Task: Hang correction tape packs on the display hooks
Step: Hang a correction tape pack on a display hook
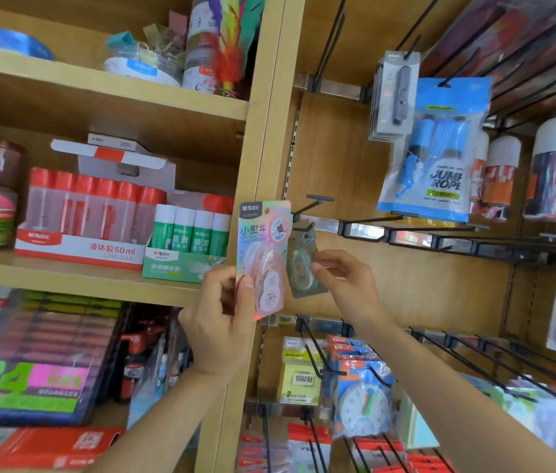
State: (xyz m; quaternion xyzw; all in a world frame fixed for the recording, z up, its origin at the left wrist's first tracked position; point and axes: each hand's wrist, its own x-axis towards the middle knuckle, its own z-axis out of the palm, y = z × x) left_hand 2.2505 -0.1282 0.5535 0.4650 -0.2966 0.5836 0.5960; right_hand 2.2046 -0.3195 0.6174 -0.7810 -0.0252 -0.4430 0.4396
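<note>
Fingers of the left hand are closed on a pink correction tape pack, held upright against the wooden upright post of the shelving. A grey-green correction tape pack is pinched at its right edge by the right hand and hangs on a black display hook beside the post.

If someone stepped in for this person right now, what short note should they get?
Left hand: holds the pink correction tape pack upright, not yet hung.
Right hand: fingers on the green correction tape pack, which hangs on the display hook.
Done: green pack appears hung.
Left: release it, then slide the pink pack's hole onto the hook in front. No other packs waiting in view.
</note>
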